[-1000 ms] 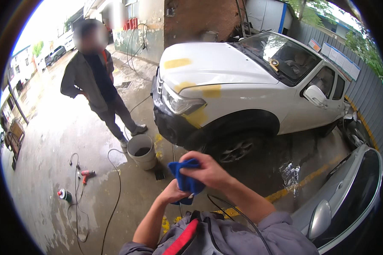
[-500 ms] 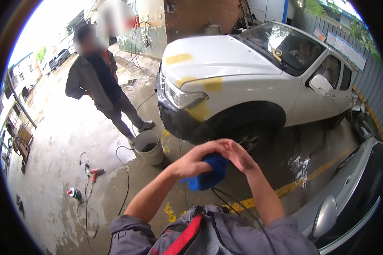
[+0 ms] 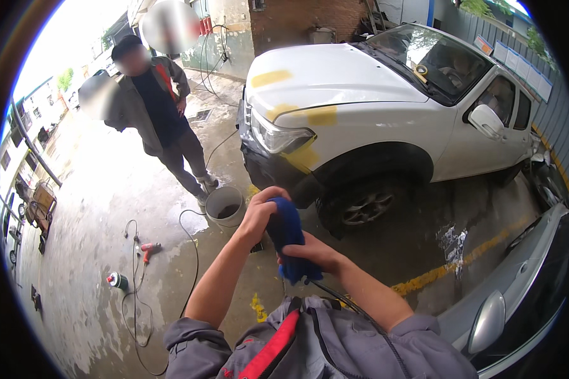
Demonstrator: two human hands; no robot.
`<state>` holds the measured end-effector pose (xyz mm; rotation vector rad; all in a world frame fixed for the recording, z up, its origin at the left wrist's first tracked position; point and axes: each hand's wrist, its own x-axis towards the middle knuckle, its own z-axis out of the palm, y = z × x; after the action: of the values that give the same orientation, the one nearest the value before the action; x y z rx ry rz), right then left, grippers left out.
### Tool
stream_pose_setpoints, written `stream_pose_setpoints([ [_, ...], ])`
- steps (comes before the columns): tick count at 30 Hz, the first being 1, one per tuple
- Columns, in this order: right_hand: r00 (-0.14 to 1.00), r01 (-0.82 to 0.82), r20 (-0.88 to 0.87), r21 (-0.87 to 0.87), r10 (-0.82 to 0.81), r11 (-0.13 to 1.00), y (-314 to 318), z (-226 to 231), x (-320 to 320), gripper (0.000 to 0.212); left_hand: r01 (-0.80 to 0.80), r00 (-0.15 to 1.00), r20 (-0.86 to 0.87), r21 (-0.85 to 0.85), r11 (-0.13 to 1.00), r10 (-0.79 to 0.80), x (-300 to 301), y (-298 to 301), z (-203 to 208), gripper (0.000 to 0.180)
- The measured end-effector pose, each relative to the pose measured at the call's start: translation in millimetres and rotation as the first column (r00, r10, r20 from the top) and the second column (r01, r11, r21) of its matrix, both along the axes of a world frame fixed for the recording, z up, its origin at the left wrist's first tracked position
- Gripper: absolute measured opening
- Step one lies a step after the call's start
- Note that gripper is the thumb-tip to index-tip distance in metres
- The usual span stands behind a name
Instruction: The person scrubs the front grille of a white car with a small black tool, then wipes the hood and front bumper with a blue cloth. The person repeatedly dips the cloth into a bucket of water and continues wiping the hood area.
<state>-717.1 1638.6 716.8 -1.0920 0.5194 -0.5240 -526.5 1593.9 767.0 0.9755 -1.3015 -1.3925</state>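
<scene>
A bunched blue cloth [image 3: 286, 228] is held between my two hands in front of my chest. My left hand [image 3: 260, 213] is closed on its upper end, fingers bent over the top. Lower down, my right hand [image 3: 311, 251] grips the cloth from the right side, its thumb lying across it. Just beyond my left hand stands a grey bucket [image 3: 214, 197] with something dark inside. The white pickup truck [image 3: 360, 120] is ahead, with several yellow patches on its hood, fender and bumper corner.
Another person [image 3: 155, 107] stands behind the bucket. On the wet floor at left lie a red power tool [image 3: 148, 250], a green can [image 3: 117, 280] and looping cables [image 3: 133, 316]. A silver car [image 3: 506, 297] stands close on my right. Black cables [image 3: 341, 297] hang by my chest.
My hands have come apart from their overlapped hold; the left is now at the cloth's top, the right lower down. The cloth is stretched more upright. The other person has turned more toward me.
</scene>
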Motion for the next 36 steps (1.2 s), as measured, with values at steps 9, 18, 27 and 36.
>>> stream_pose_setpoints([
  [9,0.708,0.254,-0.392,-0.635,-0.587,0.730,6,-55,47,0.065,-0.248,0.945,-0.105,0.390,0.887,0.310,29,-7,-60,0.037],
  [18,0.620,-0.507,0.785,0.383,0.018,0.772,16,71,31,0.049,-0.079,0.644,0.184,-0.949,0.304,0.743,39,53,-10,0.073],
  [27,0.496,-0.664,0.858,0.272,0.138,0.696,58,54,43,0.064,0.067,0.565,-0.133,-0.976,-0.207,0.814,34,46,36,0.039],
  [36,0.984,-0.128,-0.178,-0.590,0.027,0.797,5,44,21,0.049,0.769,0.449,0.605,-0.636,0.060,0.658,35,53,98,0.033],
])
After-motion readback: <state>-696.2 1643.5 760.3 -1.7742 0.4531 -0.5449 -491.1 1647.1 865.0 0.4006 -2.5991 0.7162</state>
